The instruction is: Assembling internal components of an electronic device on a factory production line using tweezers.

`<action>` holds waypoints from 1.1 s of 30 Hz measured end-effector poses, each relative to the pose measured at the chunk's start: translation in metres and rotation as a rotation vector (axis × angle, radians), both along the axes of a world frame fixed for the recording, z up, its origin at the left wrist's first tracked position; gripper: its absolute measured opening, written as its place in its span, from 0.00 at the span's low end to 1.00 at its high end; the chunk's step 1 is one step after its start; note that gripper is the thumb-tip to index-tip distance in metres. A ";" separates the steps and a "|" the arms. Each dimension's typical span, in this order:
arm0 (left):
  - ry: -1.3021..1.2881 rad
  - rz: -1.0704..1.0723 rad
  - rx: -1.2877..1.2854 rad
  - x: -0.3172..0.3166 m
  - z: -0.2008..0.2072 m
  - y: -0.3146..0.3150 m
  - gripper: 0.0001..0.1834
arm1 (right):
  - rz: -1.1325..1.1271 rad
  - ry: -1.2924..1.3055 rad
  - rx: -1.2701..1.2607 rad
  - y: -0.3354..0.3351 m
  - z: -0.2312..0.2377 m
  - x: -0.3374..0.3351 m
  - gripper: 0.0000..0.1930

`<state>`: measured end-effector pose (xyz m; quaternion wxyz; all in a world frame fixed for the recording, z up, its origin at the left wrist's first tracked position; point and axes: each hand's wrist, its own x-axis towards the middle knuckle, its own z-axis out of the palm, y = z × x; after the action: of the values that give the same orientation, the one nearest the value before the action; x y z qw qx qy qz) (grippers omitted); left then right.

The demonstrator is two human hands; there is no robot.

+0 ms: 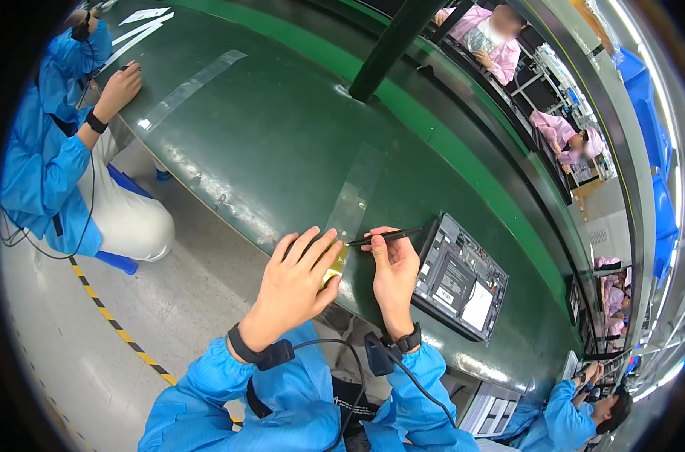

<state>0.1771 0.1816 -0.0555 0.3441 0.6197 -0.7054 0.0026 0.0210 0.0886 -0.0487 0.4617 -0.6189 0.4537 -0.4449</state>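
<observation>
My left hand (301,279) lies with its fingers spread over a shiny yellow piece (333,270), like film or tape, near the front edge of the green table. The hand covers part of that piece, so its full shape is hidden. Pinched in the fingers of my right hand (394,275) is a slim black tool, seemingly tweezers (395,235). Its thin end points left and reaches the yellow piece beside my left fingertips. To the right of my right hand sits an opened laptop base (463,279), its battery, boards and a white rectangle exposed.
Clear tape strips (357,188) cross the green table (267,120). A dark green post (391,53) rises from its far side. Co-workers in blue sit at left (56,151) and lower right (565,414). Cables (350,350) hang from both my wristbands.
</observation>
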 end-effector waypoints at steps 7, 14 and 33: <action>0.003 -0.001 0.006 0.000 -0.001 0.000 0.28 | 0.005 0.039 0.022 0.000 0.000 -0.001 0.09; 0.001 0.000 0.013 0.000 0.001 0.000 0.28 | -0.005 -0.026 0.019 0.002 0.002 0.000 0.10; 0.008 -0.071 0.062 0.009 0.023 -0.036 0.30 | -0.355 -0.321 -0.031 0.016 0.058 -0.038 0.10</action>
<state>0.1863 0.1459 -0.0321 0.3274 0.6047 -0.7252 -0.0337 -0.0172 0.1046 0.0089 0.4329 -0.4581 0.4692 -0.6186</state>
